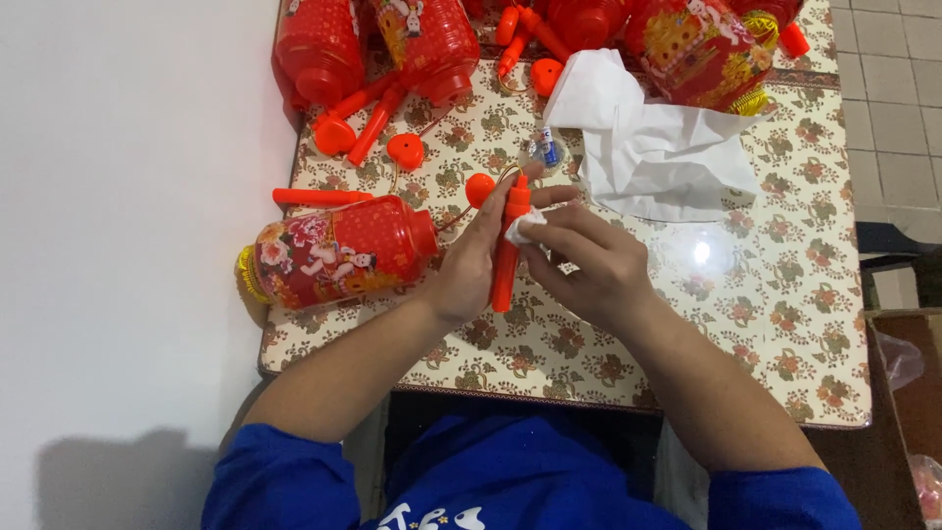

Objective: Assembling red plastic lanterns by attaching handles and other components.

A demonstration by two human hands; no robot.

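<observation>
Blue sleeves (294,481) are seen at bottom; mid-frame, an orange stick (507,257) is gripped upright by the left hand (469,267), while a white wad (522,228) is pinched against it by the right hand (589,267).

one white tissue (648,147), one small bottle (546,149), two hands (535,260)

At frame centre, an orange-red handle (506,257) and a small white wad of tissue (523,228). Left of centre lies a red lantern (339,251) with flower pictures and a gold rim. The bench (765,294) wears a cream cloth patterned with brown flowers. Upper right, white tissue (648,147). Blue sleeves (285,481) along the bottom.
</observation>
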